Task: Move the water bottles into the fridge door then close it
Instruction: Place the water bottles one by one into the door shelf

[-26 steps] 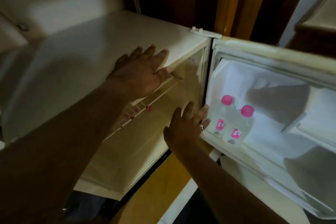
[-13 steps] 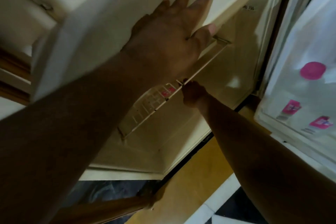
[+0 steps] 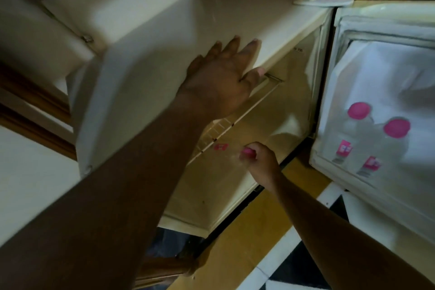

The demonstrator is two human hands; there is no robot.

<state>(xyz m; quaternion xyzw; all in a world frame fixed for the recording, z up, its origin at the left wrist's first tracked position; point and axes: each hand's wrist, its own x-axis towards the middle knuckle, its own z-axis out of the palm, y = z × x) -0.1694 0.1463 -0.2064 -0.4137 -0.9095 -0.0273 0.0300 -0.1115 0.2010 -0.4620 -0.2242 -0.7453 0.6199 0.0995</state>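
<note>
Head view looks down over both arms at a small fridge (image 3: 211, 21) with its door (image 3: 386, 19) swung wide to the right. Nearest, the right hand (image 3: 261, 160) reaches into the compartment just below the wire shelf (image 3: 219, 129), fingers curled tight round the pink cap end of a bottle (image 3: 226, 148); that bottle lies on its side inside the fridge, clear body blurred, pink label showing just under the shelf edge. Higher up, the left hand (image 3: 226, 77) lies flat and spread on the fridge's top front edge, gripping nothing, thumb hooked over the lip. Further right, two bottles stand upright side by side in the door's lower rack (image 3: 329, 167), one cap (image 3: 359, 110) beside the other (image 3: 397, 127), pink labels facing out. Yellow floor (image 3: 254, 238) shows beneath the fridge.
</note>
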